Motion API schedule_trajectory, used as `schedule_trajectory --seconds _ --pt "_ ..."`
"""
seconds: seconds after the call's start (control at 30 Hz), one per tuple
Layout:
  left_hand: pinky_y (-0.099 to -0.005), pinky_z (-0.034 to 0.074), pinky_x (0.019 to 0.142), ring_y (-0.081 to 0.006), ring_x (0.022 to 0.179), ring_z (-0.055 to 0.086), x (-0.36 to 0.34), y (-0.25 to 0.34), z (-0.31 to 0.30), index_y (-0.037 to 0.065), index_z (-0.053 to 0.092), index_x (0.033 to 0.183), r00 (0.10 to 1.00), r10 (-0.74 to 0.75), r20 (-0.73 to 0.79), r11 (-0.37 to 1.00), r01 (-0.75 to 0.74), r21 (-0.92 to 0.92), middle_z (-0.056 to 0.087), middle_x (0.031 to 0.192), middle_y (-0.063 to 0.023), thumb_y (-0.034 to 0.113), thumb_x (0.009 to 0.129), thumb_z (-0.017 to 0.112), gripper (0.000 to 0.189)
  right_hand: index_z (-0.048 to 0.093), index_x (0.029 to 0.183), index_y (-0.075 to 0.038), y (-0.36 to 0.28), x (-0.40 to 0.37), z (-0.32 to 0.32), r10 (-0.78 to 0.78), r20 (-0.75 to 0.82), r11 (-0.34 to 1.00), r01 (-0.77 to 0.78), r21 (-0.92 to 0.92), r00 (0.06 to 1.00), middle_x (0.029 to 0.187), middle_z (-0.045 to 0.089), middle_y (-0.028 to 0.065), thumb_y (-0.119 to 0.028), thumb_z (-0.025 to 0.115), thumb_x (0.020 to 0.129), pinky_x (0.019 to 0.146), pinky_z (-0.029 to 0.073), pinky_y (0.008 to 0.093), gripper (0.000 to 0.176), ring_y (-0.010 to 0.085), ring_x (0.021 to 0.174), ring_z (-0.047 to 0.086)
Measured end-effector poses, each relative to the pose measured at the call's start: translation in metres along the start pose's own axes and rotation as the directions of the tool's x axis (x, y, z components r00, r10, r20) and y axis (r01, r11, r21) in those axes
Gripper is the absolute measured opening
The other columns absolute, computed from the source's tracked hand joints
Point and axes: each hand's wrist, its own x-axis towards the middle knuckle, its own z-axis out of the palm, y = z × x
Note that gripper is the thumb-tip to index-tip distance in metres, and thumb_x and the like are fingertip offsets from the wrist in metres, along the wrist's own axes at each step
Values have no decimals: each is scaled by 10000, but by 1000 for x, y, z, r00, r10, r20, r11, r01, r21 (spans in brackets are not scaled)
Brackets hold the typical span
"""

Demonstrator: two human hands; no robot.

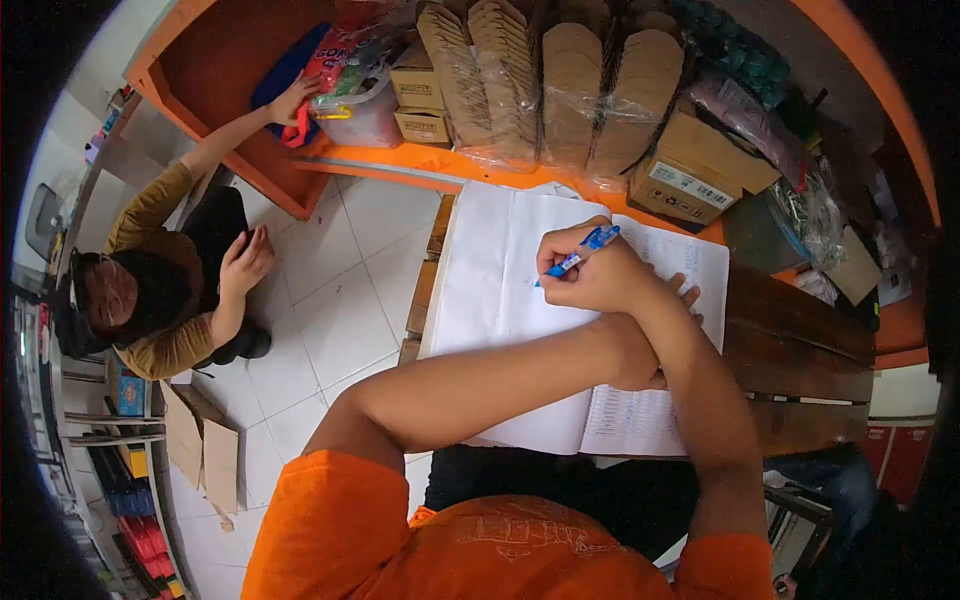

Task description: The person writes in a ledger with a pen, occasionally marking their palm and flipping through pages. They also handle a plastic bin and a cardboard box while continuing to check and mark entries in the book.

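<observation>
A large open notebook [475,280] lies on a slatted wooden table [800,370]. Its left page looks mostly white, while rows of small writing fill the right page. My right hand [592,272] grips a blue pen [604,236], its tip at the right side of the left page. My left arm crosses beneath my right forearm. Resting on the right page is my left hand [630,352], partly hidden by that forearm, with some fingertips showing spread beyond it.
Behind the notebook, an orange shelf holds stacked brown cardboard pieces [570,90] in plastic, a cardboard box [700,170] and a clear bin [360,115]. At left, another person [165,240] reaches toward the bin. An opened carton [200,440] sits on the tiled floor [340,290].
</observation>
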Motion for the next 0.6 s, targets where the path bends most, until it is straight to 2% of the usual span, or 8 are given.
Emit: schedule_trajectory --seconds 0.2,0.3,0.53,0.6 --pt "-654 98 1258 -462 1579 181 1 3 -13 69 356 1609 999 0 54 1000 0 -2 220 1710 -235 644 915 546 922 662 787 -21 1 0 0 41 -37 999 -41 -3 998 691 646 3 -35 751 742 555 448 229 100 44 629 546" --pt "-656 99 1256 -462 1580 175 0 3 -10 72 360 1607 1000 2 26 1000 -2 -10 220 1708 -238 648 917 543 918 662 792 -23 0 1 -2 42 6 999 -42 6 999 710 652 7 -37 750 744 560 455 231 101 49 641 553" --pt "-660 94 1253 -457 1582 167 1 0 -5 76 364 1605 1000 3 8 1000 -3 -11 218 1708 -237 667 926 525 916 666 803 -24 1 0 -3 58 9 998 -58 -2 998 719 659 2 -33 749 753 580 474 232 97 53 652 562" --pt "-665 92 1251 -459 1580 172 0 2 -10 74 363 1605 999 -9 38 1000 10 -10 209 1711 -237 670 925 524 919 671 809 -27 4 0 -2 55 -23 998 -54 46 998 725 666 -1 -38 758 758 586 480 233 101 51 664 572"
